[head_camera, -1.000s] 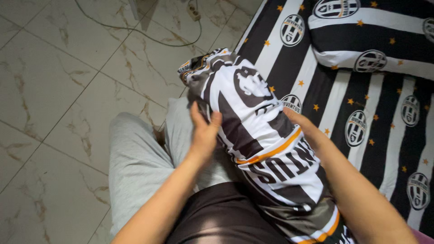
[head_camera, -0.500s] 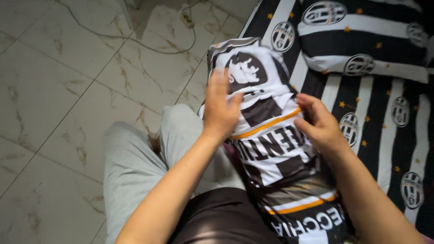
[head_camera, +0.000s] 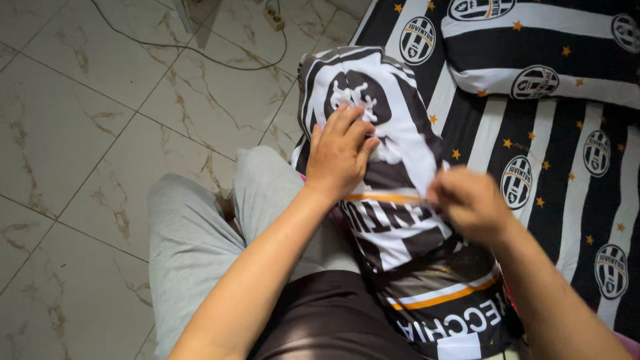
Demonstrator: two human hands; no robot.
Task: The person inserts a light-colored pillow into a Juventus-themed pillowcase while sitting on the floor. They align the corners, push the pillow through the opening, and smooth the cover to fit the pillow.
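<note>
Black-and-white striped fabric with an orange band: one long bolster pillow (head_camera: 393,193), laid across my lap at the edge of the bed sheet (head_camera: 553,173). Its long axis ran from my waist up and away, far end overhanging the marble floor (head_camera: 100,120). My left hand (head_camera: 340,157) lay flat on its upper part, fingers slightly spread. My right hand (head_camera: 470,203), blurred, looked closed on the cover near the orange band. Open floor lay leftward; a matching pillow (head_camera: 547,53) sat near the far end, to the right.
</note>
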